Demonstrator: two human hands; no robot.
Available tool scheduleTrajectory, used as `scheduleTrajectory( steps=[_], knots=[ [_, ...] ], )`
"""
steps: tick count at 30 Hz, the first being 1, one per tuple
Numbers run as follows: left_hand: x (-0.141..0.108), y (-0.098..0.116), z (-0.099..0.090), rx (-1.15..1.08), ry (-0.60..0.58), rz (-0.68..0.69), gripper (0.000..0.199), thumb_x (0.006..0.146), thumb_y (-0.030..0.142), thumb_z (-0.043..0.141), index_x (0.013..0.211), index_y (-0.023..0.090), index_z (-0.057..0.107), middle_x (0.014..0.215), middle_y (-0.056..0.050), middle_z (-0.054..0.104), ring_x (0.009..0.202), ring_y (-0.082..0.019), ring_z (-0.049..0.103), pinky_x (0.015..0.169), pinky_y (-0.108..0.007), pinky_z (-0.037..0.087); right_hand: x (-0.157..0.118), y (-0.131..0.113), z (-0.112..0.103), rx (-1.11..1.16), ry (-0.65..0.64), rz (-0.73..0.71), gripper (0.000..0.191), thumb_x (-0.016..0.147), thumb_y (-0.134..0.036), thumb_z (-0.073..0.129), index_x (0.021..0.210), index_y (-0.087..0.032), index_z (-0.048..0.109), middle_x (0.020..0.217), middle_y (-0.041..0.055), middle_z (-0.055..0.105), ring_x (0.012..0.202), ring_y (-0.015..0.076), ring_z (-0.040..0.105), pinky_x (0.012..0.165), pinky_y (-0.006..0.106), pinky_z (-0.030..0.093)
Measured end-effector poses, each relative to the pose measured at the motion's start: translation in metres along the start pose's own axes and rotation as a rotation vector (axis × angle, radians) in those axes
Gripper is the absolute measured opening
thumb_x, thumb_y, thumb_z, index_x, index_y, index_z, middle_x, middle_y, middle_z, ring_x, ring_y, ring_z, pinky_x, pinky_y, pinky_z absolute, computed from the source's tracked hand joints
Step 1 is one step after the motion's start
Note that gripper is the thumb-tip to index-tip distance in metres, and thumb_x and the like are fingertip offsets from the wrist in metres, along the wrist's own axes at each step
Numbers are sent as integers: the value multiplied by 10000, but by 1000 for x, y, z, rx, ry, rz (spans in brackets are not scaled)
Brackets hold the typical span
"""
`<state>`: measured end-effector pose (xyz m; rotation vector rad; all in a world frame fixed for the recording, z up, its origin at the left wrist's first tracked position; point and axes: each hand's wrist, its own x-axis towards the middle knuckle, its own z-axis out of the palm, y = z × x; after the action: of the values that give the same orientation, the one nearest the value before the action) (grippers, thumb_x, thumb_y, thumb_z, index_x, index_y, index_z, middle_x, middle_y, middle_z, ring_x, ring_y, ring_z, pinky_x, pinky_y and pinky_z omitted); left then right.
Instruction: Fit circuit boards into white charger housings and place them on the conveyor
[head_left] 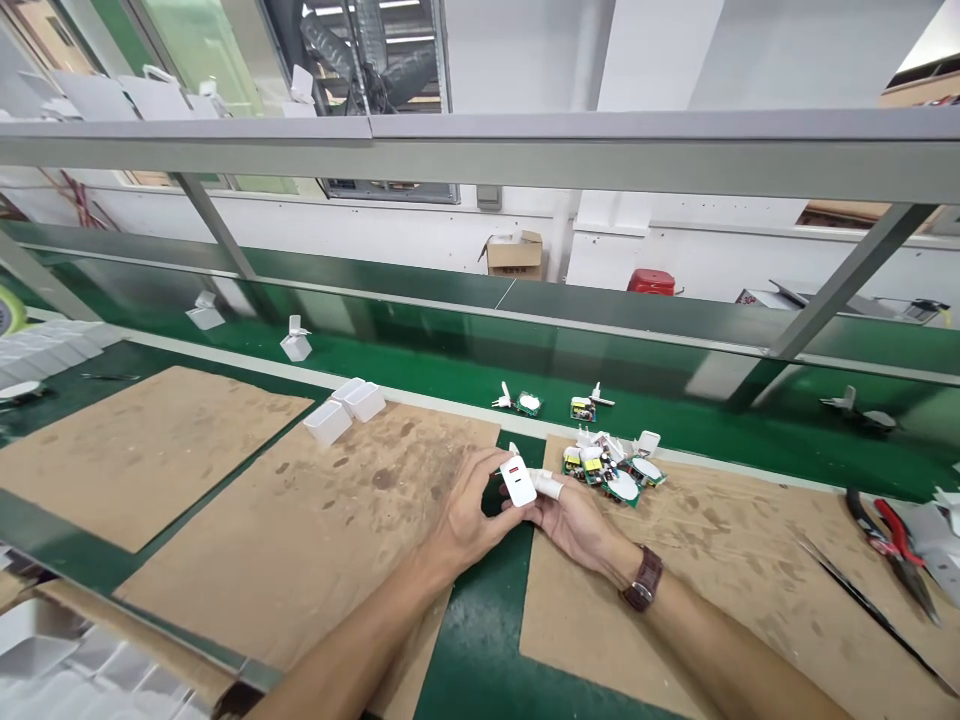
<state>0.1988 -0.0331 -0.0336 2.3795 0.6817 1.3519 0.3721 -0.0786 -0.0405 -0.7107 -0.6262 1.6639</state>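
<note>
A white USB charger (518, 482) with a red port and a darker slim port on its face is between my two hands. My left hand (466, 510) grips it from the left, thumb below and fingers over the top. From the right, my right hand (576, 522) closes on its lower side; some of those fingertips are hidden behind it. White wraps (546, 485) cover fingers of my right hand, and a brown watch (643, 580) is on that wrist. Just beyond the right hand lies a pile of green circuit boards (622, 487) with white plug parts.
White empty housings (330, 421) stand at the left mat's back edge. Pliers (896, 545) and tweezers (862, 600) lie on the right cardboard mat (720, 590). Parts sit on the green belt (435, 350). A grey shelf beam (480, 150) crosses above. More housings (97, 665) fill a box lower left.
</note>
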Motion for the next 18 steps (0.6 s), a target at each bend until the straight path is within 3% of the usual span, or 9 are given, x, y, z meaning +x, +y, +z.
scheduleTrajectory(
  steps=[12,18],
  knots=[
    [-2,0,-2,46,-23,41,522,897,193,737,1373,236,526,1270,-130,646,1199,-285,638,993,-453,566,1,2,-1,-83,7,-46,351,746,-414,885,998,-190,791,967,55,782,866,239,717,890,434,581],
    [-6,-5,-4,142,-62,-107,519,902,297,734,1382,250,542,1295,-135,668,1208,-314,644,1009,-477,541,2,6,-5,-406,64,-233,445,769,-576,841,1032,-229,750,983,66,759,865,261,710,826,458,599]
  ],
)
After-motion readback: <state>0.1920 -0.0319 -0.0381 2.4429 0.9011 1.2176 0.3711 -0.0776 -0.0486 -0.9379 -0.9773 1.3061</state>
